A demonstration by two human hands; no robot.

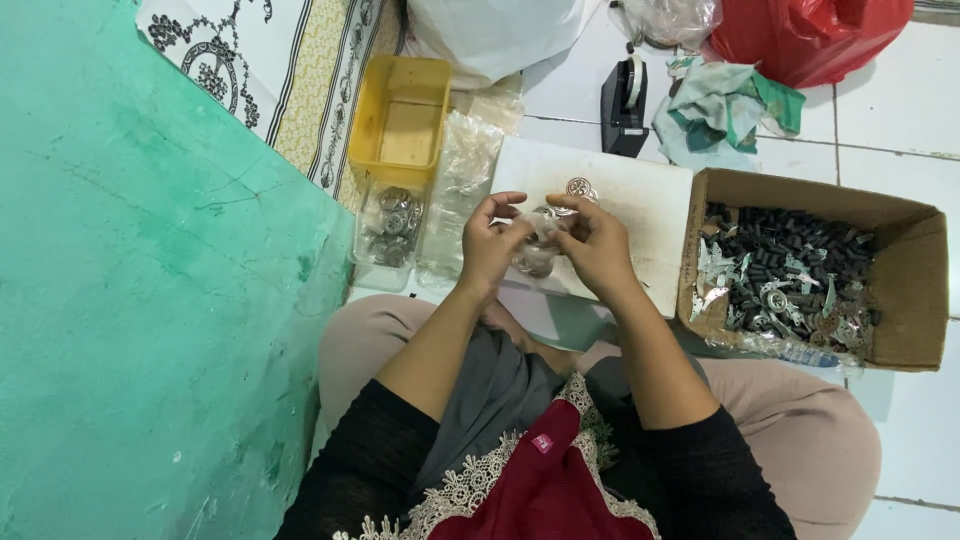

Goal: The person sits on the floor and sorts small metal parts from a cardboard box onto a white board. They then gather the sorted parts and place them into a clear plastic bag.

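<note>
Beside her left arm rose a green painted wall, the biggest thing in view, and she sat cross-legged on the white tiled floor against it. Off to the right of her right hand sat an open cardboard box heaped with small dark cylinders and bits of silvery metal. Directly under both hands lay a white board. Beyond her left hand stood a yellow plastic tub, and just nearer a clear tray of round metal pieces. Farther out past the right hand were a black tape dispenser and a red plastic bag.

Her left hand and right hand were curled close together, fingertips pinching a small clear plastic packet between them, with a round silver ornament showing at the right fingertips. Neither hand was open.

To my eye the slippery film could slide from that light pinch, and the ornament might drop onto the board and roll away.
</note>
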